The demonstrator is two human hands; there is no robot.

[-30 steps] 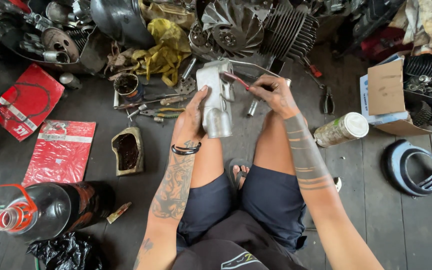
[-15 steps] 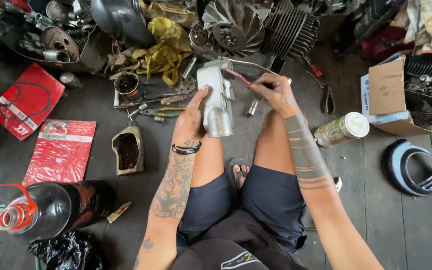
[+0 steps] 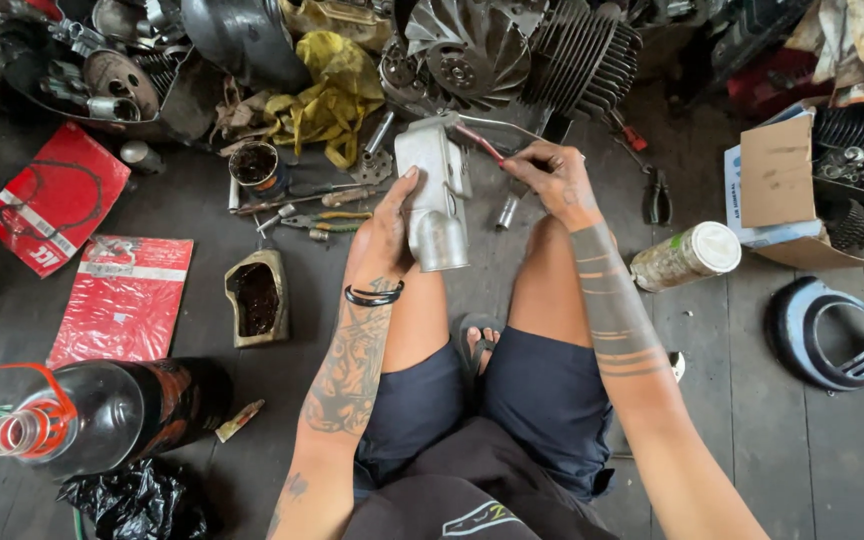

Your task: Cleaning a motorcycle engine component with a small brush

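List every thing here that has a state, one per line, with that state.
Left hand: gripping the silver metal part, held upright.
Right hand: pinching a red-handled tool against the part.
Spray can: lying on its side, capped.
Dark bottle: lying down, uncapped.
Cut-open container: holds dark residue.

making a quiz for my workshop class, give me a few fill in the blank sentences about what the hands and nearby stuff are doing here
1. The left hand grips a silver-grey metal engine part from its ____ side.
2. The right hand holds a thin tool with a ____ handle against the top of that part.
3. The yellow rag lies on the floor ____ the engine part, farther from the person.
4. The two flat packets on the floor are ____ in colour.

Missing words: left; red; beyond; red
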